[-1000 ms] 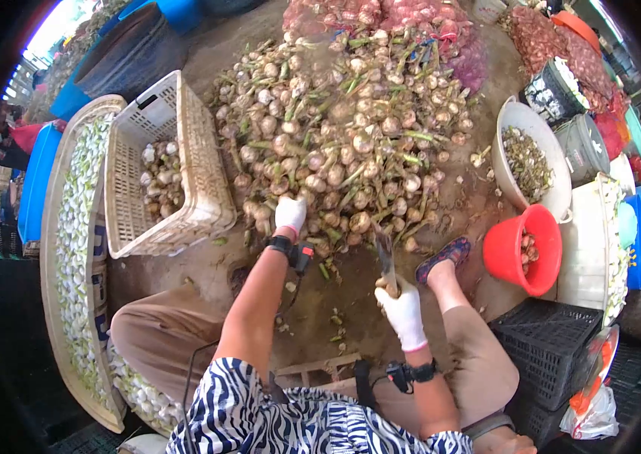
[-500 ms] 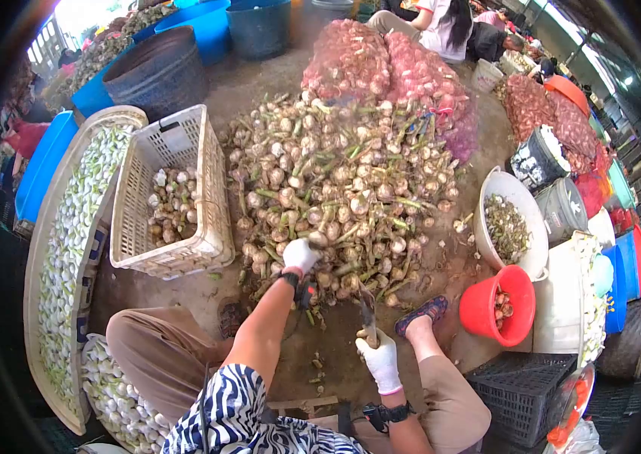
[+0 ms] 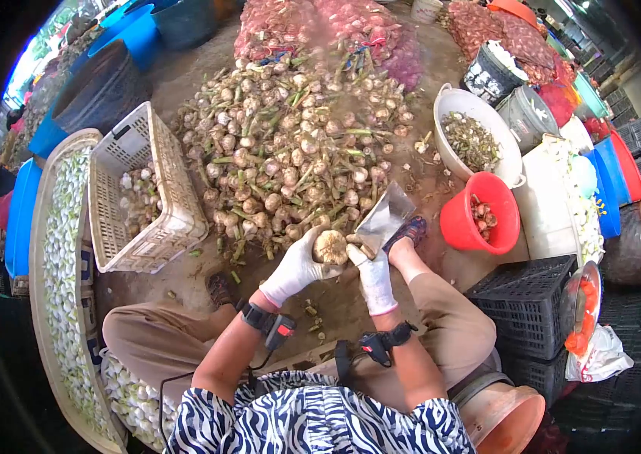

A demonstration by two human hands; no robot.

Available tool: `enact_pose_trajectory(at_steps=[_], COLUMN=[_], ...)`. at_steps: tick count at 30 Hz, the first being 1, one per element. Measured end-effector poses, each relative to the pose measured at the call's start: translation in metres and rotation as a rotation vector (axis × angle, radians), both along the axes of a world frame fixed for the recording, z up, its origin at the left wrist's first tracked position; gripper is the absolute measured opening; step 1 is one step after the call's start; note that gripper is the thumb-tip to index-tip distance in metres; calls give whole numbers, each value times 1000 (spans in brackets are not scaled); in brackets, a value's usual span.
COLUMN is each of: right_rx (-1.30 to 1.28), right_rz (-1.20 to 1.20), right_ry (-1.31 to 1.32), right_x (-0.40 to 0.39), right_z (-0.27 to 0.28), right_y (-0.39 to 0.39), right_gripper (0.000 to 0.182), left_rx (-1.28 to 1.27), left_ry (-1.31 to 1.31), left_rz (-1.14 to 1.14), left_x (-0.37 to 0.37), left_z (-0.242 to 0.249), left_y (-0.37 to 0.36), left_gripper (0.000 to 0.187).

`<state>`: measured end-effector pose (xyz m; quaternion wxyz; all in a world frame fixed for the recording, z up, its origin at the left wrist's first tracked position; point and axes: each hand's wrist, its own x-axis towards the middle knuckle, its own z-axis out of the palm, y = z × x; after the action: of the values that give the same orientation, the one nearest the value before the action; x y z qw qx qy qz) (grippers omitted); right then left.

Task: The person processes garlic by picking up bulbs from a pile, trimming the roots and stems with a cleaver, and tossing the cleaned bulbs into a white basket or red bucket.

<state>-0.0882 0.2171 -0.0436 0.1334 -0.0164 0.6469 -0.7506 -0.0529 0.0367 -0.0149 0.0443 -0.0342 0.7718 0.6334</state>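
My left hand [image 3: 297,266], in a white glove, grips a round garlic bulb [image 3: 330,247] in front of my body. Close beside it, my right hand [image 3: 372,278], also gloved, is closed on the handle of a knife with a broad metal blade [image 3: 386,216]. The blade points up and away to the right; the fingers of this hand are next to the bulb. Beyond both hands lies a large heap of garlic bulbs with cut stems [image 3: 282,151]. Several short stem pieces [image 3: 311,309] lie on the floor between my legs.
To the left are a white crate [image 3: 150,234] with bulbs and a long tray [image 3: 46,303] of peeled garlic. At right are a red bucket [image 3: 453,219], a white basin [image 3: 513,163] of scraps and a black crate [image 3: 521,303]. Net sacks [image 3: 275,26] stand behind the heap.
My left hand has come back from the heap with a bulb in it. My right hand has risen beside it, with the knife blade turned outward. The view has shifted.
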Motion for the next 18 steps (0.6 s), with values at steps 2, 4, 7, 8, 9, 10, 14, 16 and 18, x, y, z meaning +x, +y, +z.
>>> enact_pose_trajectory(at_steps=[2, 4, 7, 8, 9, 10, 14, 16, 18], right_rx=[17, 167, 814, 936, 956, 974, 1003, 1057, 1057], right_rz=[22, 37, 298, 405, 425, 446, 473, 481, 426], right_ry=[-19, 121, 677, 826, 886, 948, 999, 1005, 1026], right_x=[8, 13, 24, 30, 37, 42, 52, 56, 54], right_z=[10, 35, 70, 82, 84, 84, 73, 64, 49], right_y=[-1, -1, 9, 10, 8, 6, -3, -8, -10], right_gripper=[21, 19, 23, 26, 24, 23, 18, 16, 18], left_rx=[154, 103, 91, -18, -96, -173, -140, -182, -212], left_ry=[-17, -21, -1, 118, 147, 176, 32, 37, 131], left_rz=[-53, -43, -97, 8, 23, 38, -2, 30, 38], left_x=[4, 9, 16, 18, 22, 24, 42, 50, 55], left_z=[6, 10, 16, 17, 18, 19, 24, 12, 4], left_y=[-5, -7, -21, -21, -22, -23, -27, -31, -36], left_gripper=[86, 84, 83, 79, 78, 78, 76, 69, 59])
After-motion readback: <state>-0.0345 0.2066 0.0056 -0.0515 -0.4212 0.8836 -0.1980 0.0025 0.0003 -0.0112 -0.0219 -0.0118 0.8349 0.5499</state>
